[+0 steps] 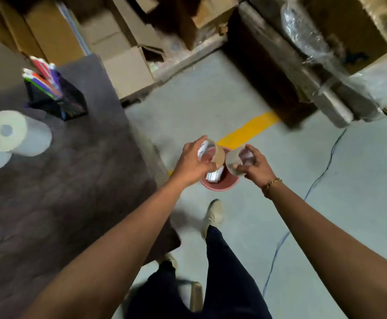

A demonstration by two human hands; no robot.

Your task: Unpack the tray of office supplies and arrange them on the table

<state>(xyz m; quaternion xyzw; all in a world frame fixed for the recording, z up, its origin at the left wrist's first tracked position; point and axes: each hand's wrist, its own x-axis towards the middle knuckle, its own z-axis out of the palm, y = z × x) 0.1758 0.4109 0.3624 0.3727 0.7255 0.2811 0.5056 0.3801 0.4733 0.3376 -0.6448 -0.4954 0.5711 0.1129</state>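
My left hand (193, 163) grips a brown tape roll (215, 155) with a white label inside its core. My right hand (254, 165) grips a second, paler tape roll (234, 161). Both rolls are held side by side in the air, right above a round pink tray (220, 185) that stands on the floor and still holds white items (214, 176). The dark felt-covered table (61, 192) fills the left side. On it stand a black pen holder (58, 97) with coloured pens and white paper rolls (15, 134) lying at the left edge.
Cardboard boxes (123, 65) are stacked behind the table. A wooden pallet with wrapped goods (314, 61) sits at the upper right. A yellow floor line (250, 128) and a blue cable (321, 176) cross the grey floor. My legs and a shoe (213, 215) are below the tray.
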